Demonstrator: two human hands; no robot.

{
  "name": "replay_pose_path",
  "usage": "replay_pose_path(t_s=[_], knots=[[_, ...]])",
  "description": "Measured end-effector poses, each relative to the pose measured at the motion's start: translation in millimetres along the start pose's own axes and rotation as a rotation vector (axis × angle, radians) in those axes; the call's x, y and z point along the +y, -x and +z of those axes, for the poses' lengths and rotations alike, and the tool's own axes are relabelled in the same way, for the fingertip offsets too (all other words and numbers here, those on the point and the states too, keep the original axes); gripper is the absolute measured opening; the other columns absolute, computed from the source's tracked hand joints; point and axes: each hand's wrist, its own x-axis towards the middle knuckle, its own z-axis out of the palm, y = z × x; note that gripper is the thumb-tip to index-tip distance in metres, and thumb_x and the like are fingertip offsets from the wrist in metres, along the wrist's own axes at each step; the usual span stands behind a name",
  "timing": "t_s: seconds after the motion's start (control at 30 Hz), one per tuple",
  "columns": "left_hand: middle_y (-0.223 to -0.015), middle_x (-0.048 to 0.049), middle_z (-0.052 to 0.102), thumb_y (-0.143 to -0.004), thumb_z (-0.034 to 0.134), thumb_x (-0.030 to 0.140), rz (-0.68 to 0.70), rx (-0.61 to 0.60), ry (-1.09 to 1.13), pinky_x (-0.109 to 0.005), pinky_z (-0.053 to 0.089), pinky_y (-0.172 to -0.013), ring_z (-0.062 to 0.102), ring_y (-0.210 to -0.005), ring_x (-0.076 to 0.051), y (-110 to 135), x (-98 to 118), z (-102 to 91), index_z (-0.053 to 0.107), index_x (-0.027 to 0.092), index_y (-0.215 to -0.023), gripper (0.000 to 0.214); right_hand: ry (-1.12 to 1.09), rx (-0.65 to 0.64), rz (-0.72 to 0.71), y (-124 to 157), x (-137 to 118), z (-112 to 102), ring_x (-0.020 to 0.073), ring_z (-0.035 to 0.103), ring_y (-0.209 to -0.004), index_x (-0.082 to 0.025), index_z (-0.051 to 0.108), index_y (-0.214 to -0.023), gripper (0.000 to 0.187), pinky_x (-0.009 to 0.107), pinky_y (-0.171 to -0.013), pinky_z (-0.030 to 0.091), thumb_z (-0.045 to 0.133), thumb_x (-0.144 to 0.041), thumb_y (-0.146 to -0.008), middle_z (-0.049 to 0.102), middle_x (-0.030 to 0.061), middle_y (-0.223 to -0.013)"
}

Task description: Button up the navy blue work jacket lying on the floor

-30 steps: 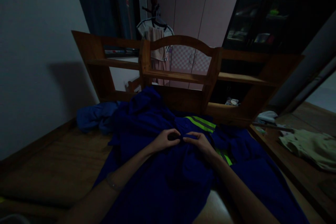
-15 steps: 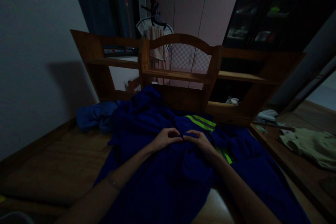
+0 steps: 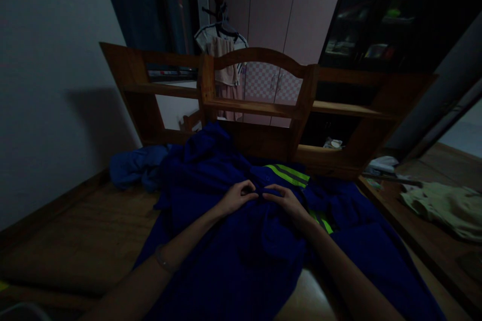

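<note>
Rumpled deep-blue garment (image 3: 237, 256) with lime stripes (image 3: 288, 175), banded grey, spread across a wooden surface (image 3: 94, 230); the left hand (image 3: 235, 198) and right hand (image 3: 288, 202) pinch its cloth, fingertips nearly meeting.

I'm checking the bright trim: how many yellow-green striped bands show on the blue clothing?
2: the far band just beyond the right hand, the near band right of that hand's wrist. Others may be hidden.

Both hands (image 3: 235, 198) at a blue garment (image 3: 233, 246) with yellow-green stripes (image 3: 288, 174)
</note>
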Motion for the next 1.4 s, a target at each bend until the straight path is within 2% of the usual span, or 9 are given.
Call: replay_pose_path(t_s=[0.17, 0.27, 0.43, 0.6, 0.83, 1.23, 1.4], knots=[[-0.082, -0.0014, 0.062, -0.073, 0.069, 0.038, -0.012, 0.02, 0.041, -0.025, 0.046, -0.07, 0.059, -0.076, -0.015, 0.8, 0.9, -0.3, 0.058, 0.015, -0.085, 0.029, -0.013, 0.017, 0.016, -0.6, 2.3, -0.5, 0.0171, 0.061, -0.077, -0.021, 0.066, -0.096, 0.041, 0.025, -0.067, 0.047, 0.078, -0.041, -0.063, 0.065, 0.0002, -0.086], [-0.09, -0.0034, 0.063, -0.073, 0.07, 0.036, 0.009, 0.036, 0.047, -0.027, 0.047, -0.077, 0.06, -0.084, -0.016, 1.1, 3.8, -0.5, 0.06, 0.015, -0.092, 0.03, -0.016, 0.011, 0.001, -1.1, 4.3, -1.2, 0.0174, 0.061, -0.08, -0.022, 0.067, -0.097, 0.039, 0.025, -0.07, 0.047, 0.077, -0.041, -0.064, 0.065, 0.0004, -0.09], [-0.102, -0.007, 0.065, -0.076, 0.067, 0.035, -0.007, -0.03, 0.031, -0.03, 0.046, -0.086, 0.06, -0.094, -0.02, 2.1, 6.0, -1.1, 0.063, 0.016, -0.103, 0.034, -0.01, -0.01, -0.011, 0.1, 3.4, -1.4, 0.0174, 0.061, -0.08, -0.021, 0.066, -0.096, 0.037, 0.025, -0.07, 0.047, 0.076, -0.04, -0.066, 0.065, 0.001, -0.089], [-0.101, -0.0071, 0.066, -0.077, 0.066, 0.037, 0.009, -0.021, 0.006, -0.03, 0.045, -0.087, 0.06, -0.094, -0.021, 1.9, 4.7, -0.8, 0.064, 0.015, -0.101, 0.033, -0.027, -0.039, -0.034, 1.1, 1.7, -0.9, 0.0172, 0.06, -0.08, -0.02, 0.065, -0.097, 0.035, 0.026, -0.07, 0.046, 0.075, -0.038, -0.068, 0.065, 0.0015, -0.09], [-0.093, -0.0032, 0.065, -0.079, 0.063, 0.036, 0.039, -0.043, -0.02, -0.027, 0.047, -0.079, 0.061, -0.087, -0.018, 0.4, 3.7, 2.6, 0.06, 0.016, -0.099, 0.028, -0.024, -0.062, -0.039, 1.2, 0.8, -0.4, 0.0153, 0.06, -0.077, -0.019, 0.068, -0.094, 0.031, 0.023, -0.069, 0.044, 0.075, -0.035, -0.068, 0.066, 0.0011, -0.088], [-0.102, -0.0024, 0.063, -0.091, 0.044, 0.03, 0.128, -0.043, -0.314, -0.025, 0.042, -0.084, 0.058, -0.097, -0.017, 10.1, 21.6, 6.0, 0.055, 0.022, -0.103, 0.018, -0.087, -0.09, -0.038, 1.8, -0.7, -1.1, 0.0149, 0.06, -0.074, -0.019, 0.068, -0.09, 0.026, 0.023, -0.067, 0.045, 0.074, -0.031, -0.068, 0.066, 0.0007, -0.084], [-0.099, -0.0022, 0.064, -0.093, 0.04, 0.03, 0.111, -0.078, -0.405, -0.026, 0.043, -0.082, 0.06, -0.094, -0.018, 11.4, 22.8, 6.6, 0.051, 0.023, -0.106, 0.019, -0.088, -0.081, -0.05, 1.4, -0.9, -0.7, 0.0151, 0.06, -0.075, -0.019, 0.068, -0.088, 0.025, 0.023, -0.069, 0.045, 0.075, -0.031, -0.067, 0.066, 0.0003, -0.084]])
